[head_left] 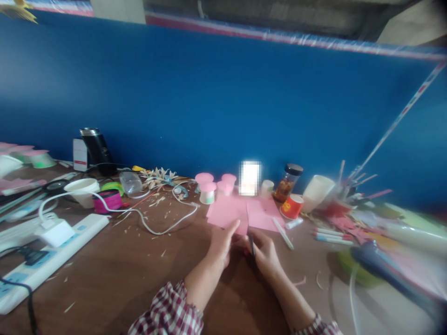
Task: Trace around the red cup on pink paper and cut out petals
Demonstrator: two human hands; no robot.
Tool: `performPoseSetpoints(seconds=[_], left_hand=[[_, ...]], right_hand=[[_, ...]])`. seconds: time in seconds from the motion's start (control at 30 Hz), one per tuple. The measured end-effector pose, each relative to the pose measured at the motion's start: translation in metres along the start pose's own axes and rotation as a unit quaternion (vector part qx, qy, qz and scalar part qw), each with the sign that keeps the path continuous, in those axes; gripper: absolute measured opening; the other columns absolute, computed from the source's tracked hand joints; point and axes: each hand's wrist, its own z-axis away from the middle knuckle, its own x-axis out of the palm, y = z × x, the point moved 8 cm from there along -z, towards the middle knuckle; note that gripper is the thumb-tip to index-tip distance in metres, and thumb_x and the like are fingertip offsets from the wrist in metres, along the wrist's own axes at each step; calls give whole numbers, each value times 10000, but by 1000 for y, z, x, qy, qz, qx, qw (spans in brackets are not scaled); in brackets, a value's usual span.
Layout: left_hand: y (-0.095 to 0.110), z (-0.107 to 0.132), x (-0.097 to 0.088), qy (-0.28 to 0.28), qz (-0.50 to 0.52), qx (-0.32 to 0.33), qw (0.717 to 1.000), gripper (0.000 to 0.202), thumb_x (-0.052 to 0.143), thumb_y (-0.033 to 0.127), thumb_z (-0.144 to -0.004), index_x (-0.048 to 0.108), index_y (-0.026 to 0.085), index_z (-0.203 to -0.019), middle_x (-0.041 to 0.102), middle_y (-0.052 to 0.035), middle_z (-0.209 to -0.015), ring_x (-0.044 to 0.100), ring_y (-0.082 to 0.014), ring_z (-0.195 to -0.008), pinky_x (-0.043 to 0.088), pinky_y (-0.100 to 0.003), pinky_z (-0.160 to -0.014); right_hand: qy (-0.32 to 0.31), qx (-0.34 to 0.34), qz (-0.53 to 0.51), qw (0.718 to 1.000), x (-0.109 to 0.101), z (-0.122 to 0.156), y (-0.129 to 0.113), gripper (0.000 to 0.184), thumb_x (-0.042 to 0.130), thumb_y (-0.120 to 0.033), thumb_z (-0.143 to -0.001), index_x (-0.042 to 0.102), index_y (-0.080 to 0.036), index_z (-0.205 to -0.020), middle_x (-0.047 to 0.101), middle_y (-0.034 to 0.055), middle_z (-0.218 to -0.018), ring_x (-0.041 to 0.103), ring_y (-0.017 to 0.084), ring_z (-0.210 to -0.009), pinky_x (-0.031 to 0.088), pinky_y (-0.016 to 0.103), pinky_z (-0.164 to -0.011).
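Both of my hands meet at the middle of a brown table. My left hand pinches the near edge of a pink paper sheet. My right hand is closed around a thin dark tool that points toward the paper; blur hides what the tool is. A second pink sheet lies beside the first. Plaid sleeves cover both wrists.
A white power strip with a charger and white cable lies at left. Pink-lidded cups, a jar, a red paper cup and pens stand behind and right. A blue partition backs the table.
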Motion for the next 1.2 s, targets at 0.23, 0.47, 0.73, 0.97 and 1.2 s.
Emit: performPoseSetpoints(seconds=[0.23, 0.47, 0.73, 0.97, 1.2], left_hand=[[2, 0, 0, 4, 6, 2, 1000, 393, 784, 342, -558, 598, 87, -794, 590, -26, -549, 567, -147, -454, 470, -271, -450], [0, 0, 0, 10, 10, -13, 1000, 370, 782, 328, -556, 585, 98, -768, 573, -16, -512, 558, -152, -425, 459, -274, -431], [1, 1, 1, 15, 16, -11, 1000, 369, 779, 312, -561, 581, 86, -776, 578, -18, -526, 556, -146, -428, 459, -270, -433], [3, 0, -1, 18, 10, -9, 1000, 387, 787, 297, -557, 598, 82, -816, 589, -18, -553, 570, -138, -458, 460, -251, -452], [0, -1, -5, 24, 2, 0, 1000, 435, 791, 308, -561, 602, 71, -874, 604, -33, -609, 574, -138, -489, 474, -268, -485]], right_hand=[[-1, -3, 2, 1000, -1, 0, 1, 326, 612, -401, -778, 671, -111, -914, 594, 11, -585, 506, 130, -504, 422, 234, -488], [1, 1, 4, 1000, -1, 1, 1, 335, 616, -414, -774, 672, -117, -917, 599, 9, -590, 498, 125, -490, 419, 232, -477], [-7, 5, 7, 1000, -1, 1, 5, 317, 609, -395, -787, 666, -113, -921, 609, 22, -621, 509, 134, -518, 420, 238, -490], [1, 3, 9, 1000, -2, 2, 0, 290, 612, -382, -784, 674, -114, -876, 571, 2, -563, 489, 123, -502, 401, 227, -481], [4, -1, 9, 1000, -2, 0, 2, 297, 606, -384, -781, 668, -112, -885, 575, 2, -572, 479, 118, -492, 402, 224, -475]])
